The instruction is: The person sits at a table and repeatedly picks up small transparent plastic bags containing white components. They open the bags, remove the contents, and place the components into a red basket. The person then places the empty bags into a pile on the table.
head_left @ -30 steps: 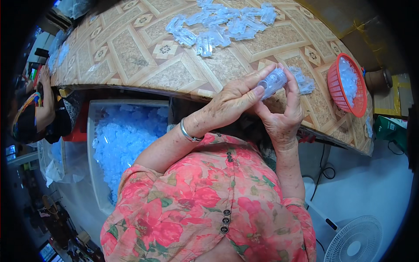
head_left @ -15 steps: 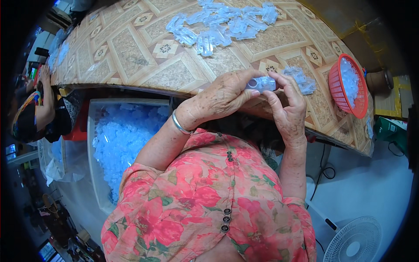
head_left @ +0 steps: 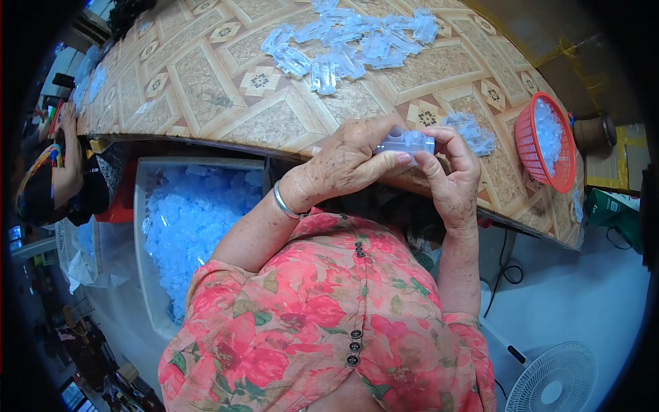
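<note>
Both my hands hold one small clear plastic part just above the near edge of the patterned table. My left hand wraps it from the left, thumb under it. My right hand pinches its right end with fingertips. A small heap of the same clear parts lies on the table right behind my hands. A larger spread of clear parts lies farther back in the middle of the table.
A red mesh basket with clear parts sits at the table's right end. A big clear bin full of bluish parts stands under the table at left. Another person works far left. A white fan stands on the floor.
My left hand has closed from flat fingers over the part to a curled grip. The part has come down from beside the heap to between both hands' fingertips.
</note>
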Demonstrator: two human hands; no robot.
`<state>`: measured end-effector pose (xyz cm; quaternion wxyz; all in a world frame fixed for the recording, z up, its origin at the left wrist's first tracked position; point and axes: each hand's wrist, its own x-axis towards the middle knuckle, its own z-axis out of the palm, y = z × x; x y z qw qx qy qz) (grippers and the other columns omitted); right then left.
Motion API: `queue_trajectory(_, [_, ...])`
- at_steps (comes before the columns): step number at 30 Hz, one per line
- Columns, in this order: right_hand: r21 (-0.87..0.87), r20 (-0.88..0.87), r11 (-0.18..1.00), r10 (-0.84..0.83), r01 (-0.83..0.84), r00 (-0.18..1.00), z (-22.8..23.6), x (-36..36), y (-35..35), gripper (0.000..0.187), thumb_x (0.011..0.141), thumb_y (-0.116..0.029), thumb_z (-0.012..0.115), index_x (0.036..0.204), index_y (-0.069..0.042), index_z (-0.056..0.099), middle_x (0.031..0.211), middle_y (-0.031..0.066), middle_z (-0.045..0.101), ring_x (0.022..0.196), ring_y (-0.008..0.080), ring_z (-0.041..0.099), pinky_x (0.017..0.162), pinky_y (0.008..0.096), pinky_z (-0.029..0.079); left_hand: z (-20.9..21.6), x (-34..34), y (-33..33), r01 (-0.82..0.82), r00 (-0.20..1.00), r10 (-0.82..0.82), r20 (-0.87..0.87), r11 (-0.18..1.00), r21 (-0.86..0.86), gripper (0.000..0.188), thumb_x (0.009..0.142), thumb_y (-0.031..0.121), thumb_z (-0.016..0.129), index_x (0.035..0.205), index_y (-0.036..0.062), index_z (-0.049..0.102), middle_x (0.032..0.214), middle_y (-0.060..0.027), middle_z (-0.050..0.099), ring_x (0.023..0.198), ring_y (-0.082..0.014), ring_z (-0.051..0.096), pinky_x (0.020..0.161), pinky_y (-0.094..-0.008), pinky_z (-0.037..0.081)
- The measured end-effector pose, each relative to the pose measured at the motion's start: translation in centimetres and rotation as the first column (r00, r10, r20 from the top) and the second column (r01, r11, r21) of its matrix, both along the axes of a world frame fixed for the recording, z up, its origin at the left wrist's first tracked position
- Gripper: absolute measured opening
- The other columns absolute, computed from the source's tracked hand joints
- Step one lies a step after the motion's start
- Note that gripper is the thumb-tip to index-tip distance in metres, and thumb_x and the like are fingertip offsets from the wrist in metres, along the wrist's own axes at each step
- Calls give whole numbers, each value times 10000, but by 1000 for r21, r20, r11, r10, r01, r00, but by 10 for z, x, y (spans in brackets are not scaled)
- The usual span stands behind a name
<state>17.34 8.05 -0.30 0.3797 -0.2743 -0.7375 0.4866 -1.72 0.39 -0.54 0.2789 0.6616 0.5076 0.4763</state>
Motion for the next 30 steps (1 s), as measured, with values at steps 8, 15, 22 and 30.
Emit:
queue_trajectory(8, [-72, 50, 996, 56, -52, 997, 6, -29, -6, 258, 874, -122, 741, 1091, -17, 649, 913, 22, 616, 726, 67, 562, 649, 232, 468, -5, -19, -13, -137, 990, 138, -9, 988, 76, 282, 873, 205, 708, 1045, -3, 624, 810, -167, 628, 745, -313, 633, 665, -371, 487])
queue_trajectory(15, [-179, -71, 975, 119, -130, 990, 18, -65, 3, 296, 919, -146, 699, 1189, -34, 653, 991, 22, 626, 848, 72, 567, 703, 235, 485, 4, -41, -33, -279, 957, 287, -42, 950, 141, 302, 839, 133, 721, 1095, 5, 623, 960, -184, 659, 860, -322, 660, 741, -380, 509])
queue_trajectory(22, [447, 284, 887, -266, 118, 921, 37, -61, 24, 197, 906, -60, 633, 1097, -31, 674, 993, 119, 664, 875, 220, 646, 821, 329, 524, 4, -67, -53, -358, 918, 379, -121, 919, 166, 316, 818, 74, 730, 1116, 13, 644, 1061, -141, 627, 966, -287, 605, 836, -361, 471])
queue_trajectory(30, [842, 417, 500, -841, 201, 345, 66, 103, 135, 239, 898, -177, 634, 1083, -48, 713, 1080, 172, 690, 1029, 309, 655, 894, 408, 510, -4, -51, -30, -195, 964, 215, -156, 971, 137, 332, 776, 116, 749, 1070, 26, 623, 965, -166, 573, 886, -360, 581, 751, -422, 474])
